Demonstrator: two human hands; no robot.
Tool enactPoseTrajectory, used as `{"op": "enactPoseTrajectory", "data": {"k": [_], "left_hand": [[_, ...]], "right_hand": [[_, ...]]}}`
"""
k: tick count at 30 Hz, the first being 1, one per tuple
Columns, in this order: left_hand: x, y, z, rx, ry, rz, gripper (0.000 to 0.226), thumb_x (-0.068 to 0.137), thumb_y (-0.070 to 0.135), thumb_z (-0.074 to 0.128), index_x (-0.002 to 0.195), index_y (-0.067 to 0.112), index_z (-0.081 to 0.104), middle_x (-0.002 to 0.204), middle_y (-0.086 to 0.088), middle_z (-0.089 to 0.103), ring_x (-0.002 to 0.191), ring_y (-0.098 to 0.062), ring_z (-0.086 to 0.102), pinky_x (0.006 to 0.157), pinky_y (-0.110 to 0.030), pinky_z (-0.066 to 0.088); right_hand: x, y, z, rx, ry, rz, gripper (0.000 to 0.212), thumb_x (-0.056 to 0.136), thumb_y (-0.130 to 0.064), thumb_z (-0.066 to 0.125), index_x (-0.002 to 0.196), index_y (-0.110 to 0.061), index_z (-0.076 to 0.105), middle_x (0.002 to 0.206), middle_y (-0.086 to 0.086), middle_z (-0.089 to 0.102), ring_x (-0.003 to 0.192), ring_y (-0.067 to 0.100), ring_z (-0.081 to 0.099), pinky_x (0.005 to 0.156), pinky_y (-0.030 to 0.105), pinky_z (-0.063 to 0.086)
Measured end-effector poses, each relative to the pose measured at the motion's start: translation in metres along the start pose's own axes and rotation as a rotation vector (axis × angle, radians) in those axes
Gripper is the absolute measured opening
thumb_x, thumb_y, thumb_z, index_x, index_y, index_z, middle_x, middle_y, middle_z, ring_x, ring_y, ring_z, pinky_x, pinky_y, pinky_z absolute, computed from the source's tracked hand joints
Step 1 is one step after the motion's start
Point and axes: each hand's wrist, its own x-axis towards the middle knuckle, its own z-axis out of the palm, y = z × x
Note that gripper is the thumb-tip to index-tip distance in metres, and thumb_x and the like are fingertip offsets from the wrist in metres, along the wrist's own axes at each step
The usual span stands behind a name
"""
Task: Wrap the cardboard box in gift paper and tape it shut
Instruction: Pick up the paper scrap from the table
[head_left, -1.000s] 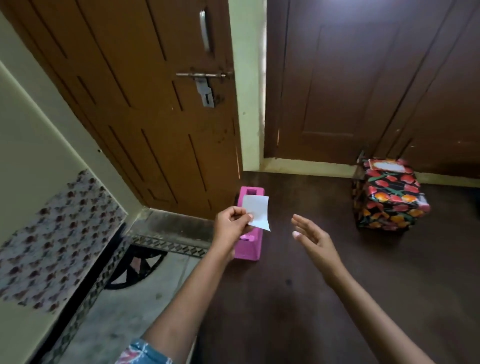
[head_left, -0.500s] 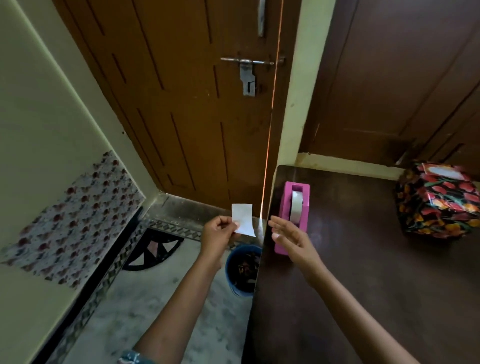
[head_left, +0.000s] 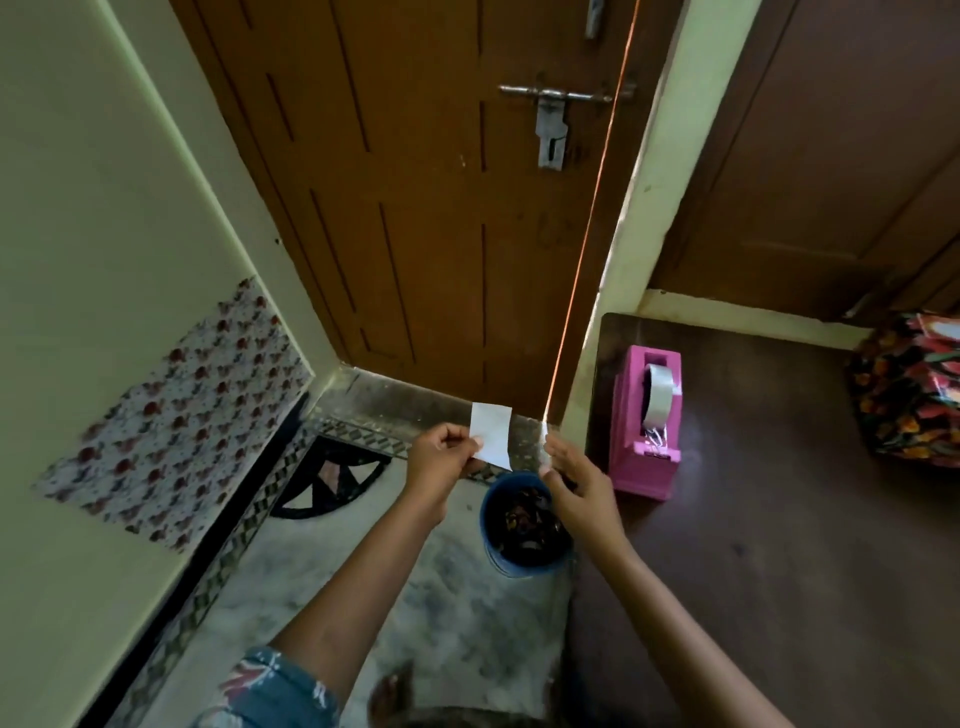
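Box (head_left: 906, 400) cropped; bin (head_left: 519, 569) holds perhaps scraps

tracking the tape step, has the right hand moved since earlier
Yes: right hand went left, from right of the pink tape dispenser to its left.

Slip (head_left: 491, 430) in left hand (head_left: 441, 460), right hand (head_left: 576, 486) just right of it, bin (head_left: 511, 564) below the grip, dispenser (head_left: 647, 467) on table (head_left: 779, 545) to the right, box (head_left: 909, 395) farther right, door (head_left: 415, 208) behind.

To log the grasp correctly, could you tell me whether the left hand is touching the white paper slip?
Touching: the head view shows the left hand pinching the white paper slip by its left edge.
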Motion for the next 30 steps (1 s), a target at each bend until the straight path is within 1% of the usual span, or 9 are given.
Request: {"op": "enactPoseTrajectory", "data": {"k": [3, 6, 9, 11, 14, 19, 23, 27, 30], "left_hand": [[0.015, -0.004, -0.025, 0.055, -0.085, 0.005, 0.007, 0.087, 0.007, 0.062, 0.082, 0.011, 0.061, 0.089, -0.008, 0.064, 0.077, -0.014, 0.061, 0.067, -0.024, 0.054], [0.038, -0.006, -0.057, 0.1, -0.17, 0.018, 0.003, 0.088, 0.006, 0.061, 0.091, 0.006, 0.061, 0.087, -0.006, 0.063, 0.078, -0.013, 0.06, 0.055, -0.016, 0.051], [0.063, -0.016, -0.082, 0.164, -0.193, -0.006, 0.009, 0.089, 0.007, 0.06, 0.097, 0.004, 0.062, 0.093, -0.009, 0.063, 0.084, -0.017, 0.059, 0.059, -0.02, 0.049], [0.08, -0.02, -0.089, 0.187, -0.206, -0.042, 0.009, 0.089, 0.007, 0.06, 0.097, 0.005, 0.062, 0.092, -0.009, 0.063, 0.081, -0.016, 0.058, 0.06, -0.02, 0.047], [0.104, -0.032, -0.084, 0.255, -0.244, -0.071, 0.007, 0.088, 0.006, 0.061, 0.094, 0.004, 0.063, 0.093, -0.012, 0.063, 0.079, -0.016, 0.057, 0.058, -0.02, 0.047], [0.154, -0.071, -0.049, 0.298, -0.238, -0.174, 0.004, 0.086, 0.005, 0.062, 0.089, 0.005, 0.064, 0.086, -0.009, 0.063, 0.069, -0.013, 0.056, 0.057, -0.021, 0.047], [0.209, -0.141, -0.013, 0.384, -0.232, -0.235, 0.003, 0.084, 0.006, 0.064, 0.085, 0.009, 0.063, 0.089, -0.014, 0.065, 0.072, -0.019, 0.058, 0.062, -0.027, 0.051], [0.274, -0.23, 0.02, 0.562, -0.276, -0.23, 0.004, 0.083, 0.007, 0.065, 0.086, 0.006, 0.064, 0.093, -0.018, 0.068, 0.075, -0.026, 0.064, 0.078, -0.037, 0.056], [0.319, -0.297, 0.039, 0.72, -0.309, -0.14, 0.006, 0.08, 0.006, 0.066, 0.086, 0.005, 0.064, 0.094, -0.016, 0.069, 0.086, -0.032, 0.066, 0.082, -0.038, 0.055]], "right_hand": [[-0.001, 0.002, 0.035, -0.059, 0.084, 0.028, 0.04, 0.09, -0.015, 0.058, 0.13, -0.015, 0.053, 0.129, 0.002, 0.058, 0.12, 0.016, 0.053, 0.101, 0.034, 0.043], [0.0, -0.002, 0.073, -0.107, 0.177, 0.08, 0.041, 0.089, -0.011, 0.058, 0.13, -0.011, 0.053, 0.129, 0.004, 0.057, 0.121, 0.018, 0.052, 0.093, 0.019, 0.038], [0.006, -0.007, 0.101, -0.097, 0.212, 0.162, 0.045, 0.09, -0.01, 0.057, 0.134, -0.012, 0.048, 0.13, 0.006, 0.056, 0.117, 0.019, 0.053, 0.095, 0.025, 0.041], [0.012, -0.008, 0.112, -0.101, 0.253, 0.213, 0.045, 0.091, -0.011, 0.056, 0.136, -0.012, 0.047, 0.129, 0.006, 0.056, 0.111, 0.016, 0.055, 0.09, 0.02, 0.04], [0.021, 0.005, 0.119, -0.081, 0.304, 0.291, 0.045, 0.091, -0.011, 0.056, 0.136, -0.009, 0.046, 0.134, 0.006, 0.053, 0.121, 0.017, 0.05, 0.091, 0.014, 0.034], [0.053, 0.063, 0.131, -0.073, 0.36, 0.41, 0.044, 0.091, -0.012, 0.056, 0.135, -0.012, 0.047, 0.133, 0.008, 0.053, 0.123, 0.022, 0.05, 0.098, 0.028, 0.039], [0.094, 0.146, 0.154, -0.082, 0.417, 0.493, 0.041, 0.091, -0.011, 0.056, 0.132, -0.01, 0.051, 0.132, 0.01, 0.055, 0.121, 0.025, 0.053, 0.099, 0.034, 0.043], [0.131, 0.243, 0.174, -0.053, 0.464, 0.599, 0.043, 0.091, -0.008, 0.056, 0.133, -0.008, 0.05, 0.135, 0.012, 0.052, 0.123, 0.027, 0.05, 0.102, 0.033, 0.04], [0.146, 0.31, 0.181, -0.088, 0.456, 0.656, 0.044, 0.092, -0.01, 0.055, 0.135, -0.011, 0.048, 0.134, 0.013, 0.052, 0.122, 0.028, 0.05, 0.093, 0.027, 0.041]]}}
